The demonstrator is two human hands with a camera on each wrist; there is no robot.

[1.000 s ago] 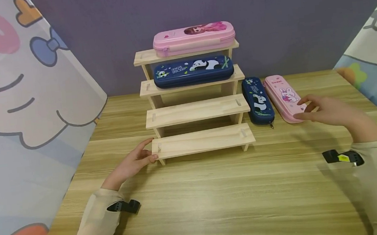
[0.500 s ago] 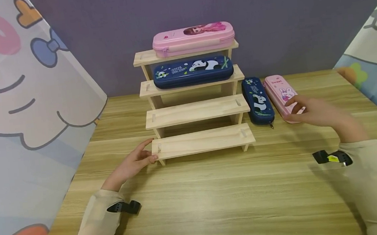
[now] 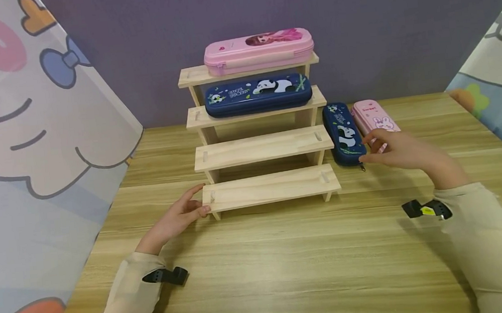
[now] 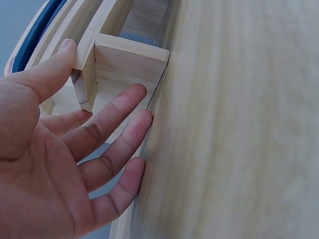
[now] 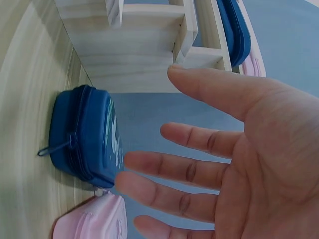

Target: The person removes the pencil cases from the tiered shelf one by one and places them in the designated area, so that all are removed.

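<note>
My left hand (image 3: 174, 221) grips the left end of the lowest board of a stepped wooden rack (image 3: 267, 188). In the left wrist view, its thumb lies on the board's edge and its index finger is at the end below; the other fingers are spread. My right hand (image 3: 409, 151) hovers with fingers apart, holding nothing, over the near ends of two pencil cases on the table. One is a dark blue panda pencil case (image 3: 341, 127); the other, a pink rabbit pencil case (image 3: 370, 113), is partly hidden behind the hand. In the right wrist view, fingertips overlap the blue case (image 5: 82, 134); contact is unclear.
On the rack's top step lies a pink pencil case with a doll picture (image 3: 259, 52). Another blue panda pencil case (image 3: 257, 95) lies one step lower. The two lower steps show bare wood. A grey wall (image 3: 379, 28) stands behind the wooden table (image 3: 297, 263).
My right hand has moved left, from over the pink rabbit pencil case toward the blue panda one beside the rack. The left hand stays at the rack.
</note>
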